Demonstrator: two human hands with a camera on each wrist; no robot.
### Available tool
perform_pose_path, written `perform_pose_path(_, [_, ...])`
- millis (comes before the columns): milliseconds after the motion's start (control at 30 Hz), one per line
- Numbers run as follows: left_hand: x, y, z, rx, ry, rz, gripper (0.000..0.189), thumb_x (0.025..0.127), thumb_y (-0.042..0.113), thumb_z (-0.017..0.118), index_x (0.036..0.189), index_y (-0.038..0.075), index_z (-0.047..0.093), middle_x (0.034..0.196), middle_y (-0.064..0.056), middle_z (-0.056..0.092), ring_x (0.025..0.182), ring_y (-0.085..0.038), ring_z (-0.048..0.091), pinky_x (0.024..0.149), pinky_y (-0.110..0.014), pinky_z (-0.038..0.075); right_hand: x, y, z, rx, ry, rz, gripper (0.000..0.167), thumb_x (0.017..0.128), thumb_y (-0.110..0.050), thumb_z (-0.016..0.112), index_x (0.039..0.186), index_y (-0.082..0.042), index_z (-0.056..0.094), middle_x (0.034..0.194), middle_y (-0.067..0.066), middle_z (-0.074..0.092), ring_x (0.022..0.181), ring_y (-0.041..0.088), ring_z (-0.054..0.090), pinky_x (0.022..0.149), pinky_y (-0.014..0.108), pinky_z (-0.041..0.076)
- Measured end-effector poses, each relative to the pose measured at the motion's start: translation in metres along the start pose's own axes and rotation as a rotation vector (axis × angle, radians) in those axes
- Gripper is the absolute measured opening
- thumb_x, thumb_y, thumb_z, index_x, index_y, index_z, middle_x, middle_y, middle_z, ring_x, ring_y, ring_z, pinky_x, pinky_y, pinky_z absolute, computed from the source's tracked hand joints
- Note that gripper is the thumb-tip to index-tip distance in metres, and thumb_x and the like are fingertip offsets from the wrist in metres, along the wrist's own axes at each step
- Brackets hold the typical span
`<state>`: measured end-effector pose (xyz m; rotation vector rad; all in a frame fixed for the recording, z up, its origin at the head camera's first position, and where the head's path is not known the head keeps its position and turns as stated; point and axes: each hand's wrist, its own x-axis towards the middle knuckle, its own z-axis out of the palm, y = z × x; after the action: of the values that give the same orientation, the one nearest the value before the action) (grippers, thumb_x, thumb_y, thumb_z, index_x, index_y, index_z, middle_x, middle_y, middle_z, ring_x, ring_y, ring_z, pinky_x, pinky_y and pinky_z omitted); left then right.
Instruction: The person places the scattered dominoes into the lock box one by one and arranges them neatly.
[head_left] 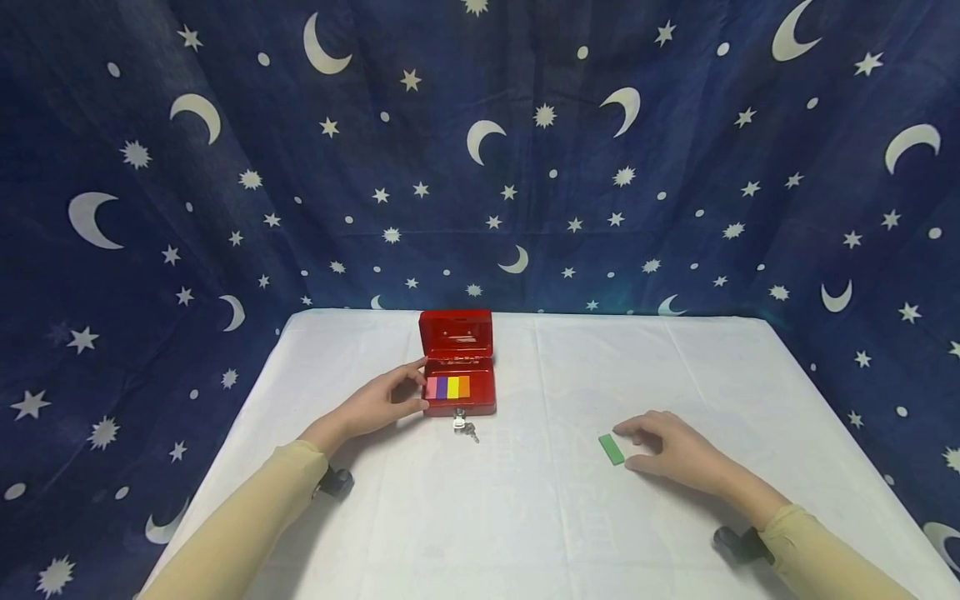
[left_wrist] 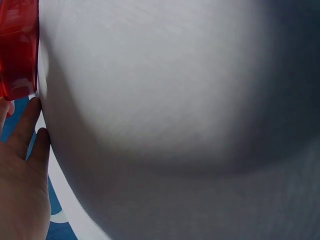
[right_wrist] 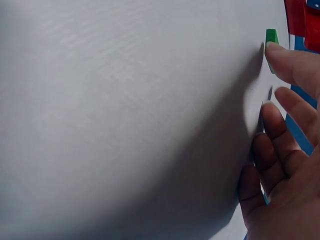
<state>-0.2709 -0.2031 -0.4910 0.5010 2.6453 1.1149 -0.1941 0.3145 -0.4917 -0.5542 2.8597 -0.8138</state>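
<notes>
An open red cash box stands on the table with its lid raised. Inside it, pink, purple, yellow and orange blocks lie side by side. My left hand rests against the box's left side, thumb by the front corner and index finger near the hinge. In the left wrist view, other fingers extend loosely along the cloth below the box. A flat green block lies to the right of the box. Around its right end my right hand hovers, thumb and index finger spread apart.
Keys hang from the lock at the box's front. A white cloth covers the table. Dark blue curtains with moons and stars stand behind and along both sides.
</notes>
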Motion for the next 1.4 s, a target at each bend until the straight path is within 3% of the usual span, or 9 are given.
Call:
perform_pose_path(233, [0.0002, 0.0026, 0.0001, -0.003, 0.002, -0.007, 0.038, 0.089, 0.050, 0.077, 0.117, 0.032, 0.058, 0.163, 0.015, 0.033, 0.153, -0.021, 0.027, 0.120, -0.060, 0.024, 0.0044, -0.0056, -0.0006, 0.006, -0.037, -0.022, 0.050, 0.082, -0.043, 0.085, 0.127, -0.025, 0.071, 0.107, -0.018, 0.064, 0.098, 0.008, 0.055, 0.095, 0.045, 0.050])
perform_pose_path(567, [0.0001, 0.0034, -0.0003, -0.002, 0.005, -0.004, 0.038, 0.089, 0.048, 0.077, 0.117, 0.030, 0.058, 0.163, 0.014, 0.033, 0.153, -0.021, 0.026, 0.120, -0.059, 0.024, 0.0094, -0.0063, 0.0042, 0.014, -0.001, 0.006, 0.047, 0.082, -0.042, 0.085, 0.122, -0.021, 0.071, 0.093, -0.014, 0.059, 0.093, 0.012, 0.053, 0.091, 0.044, 0.050])
perform_pose_path(933, [0.0002, 0.0032, -0.0001, 0.004, 0.006, -0.020, 0.039, 0.089, 0.050, 0.077, 0.117, 0.032, 0.057, 0.163, 0.014, 0.034, 0.153, -0.021, 0.026, 0.120, -0.060, 0.024, 0.0095, -0.0043, 0.0048, 0.087, -0.003, 0.023, 0.049, 0.082, -0.038, 0.086, 0.124, -0.019, 0.070, 0.093, -0.009, 0.059, 0.099, 0.018, 0.053, 0.102, 0.052, 0.046])
perform_pose_path(1400, [-0.0008, 0.0038, 0.0001, 0.009, 0.008, -0.015, 0.036, 0.090, 0.047, 0.077, 0.116, 0.031, 0.057, 0.163, 0.013, 0.033, 0.153, -0.021, 0.027, 0.120, -0.060, 0.023, 0.0090, -0.0053, 0.0048, 0.100, -0.012, 0.013, 0.045, 0.083, -0.034, 0.085, 0.123, -0.018, 0.071, 0.095, -0.009, 0.061, 0.098, 0.016, 0.054, 0.102, 0.052, 0.046])
